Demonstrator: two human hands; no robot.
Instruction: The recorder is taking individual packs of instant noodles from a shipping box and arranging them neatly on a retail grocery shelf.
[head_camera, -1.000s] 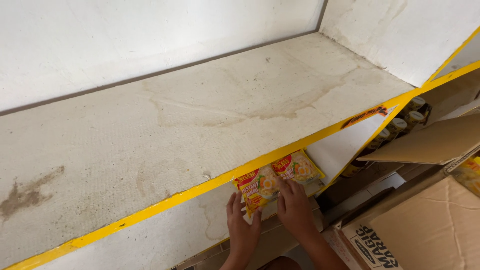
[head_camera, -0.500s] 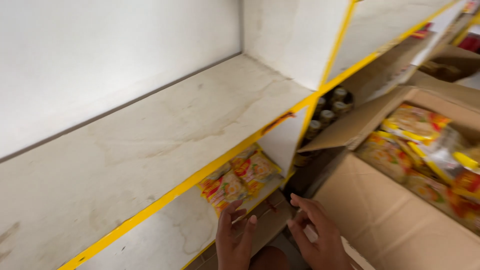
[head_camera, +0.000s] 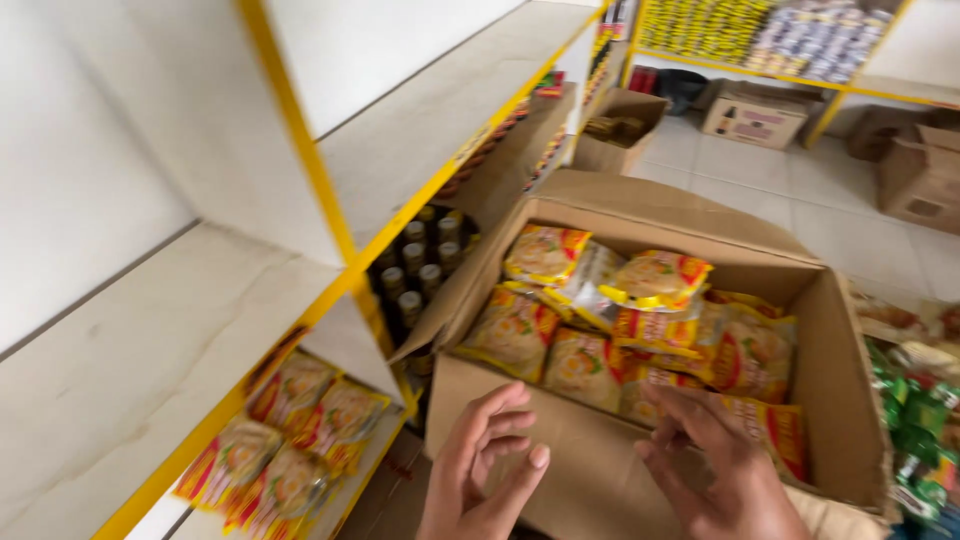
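Head view, hands: the left hand (head_camera: 487, 470) and the right hand (head_camera: 722, 470) both hover open and empty over the near wall of the cardboard box (head_camera: 600, 470), fingers loosely curled, gripping nothing.
Head view, packets in the box: yellow-and-red noodle packets (head_camera: 640, 320) fill the far half of the box, lying flat and overlapping; the near half shows bare cardboard floor, likely because the near ones are already out.
Head view, pointing: most packets lie tilted with their long axes running roughly from the near wall toward the far wall; the top few sit askew, so no single heading holds.
Head view, shelf: a small stack of the same packets (head_camera: 290, 440) sits on the lower shelf (head_camera: 170, 515) at its yellow front edge, faces up, left of the box.
Head view, neighbours: dark bottles (head_camera: 420, 262) stand upright in the next bay, behind the box's open flap.
Head view, sharpness: blurred, so fine print and packet edges cannot be told.
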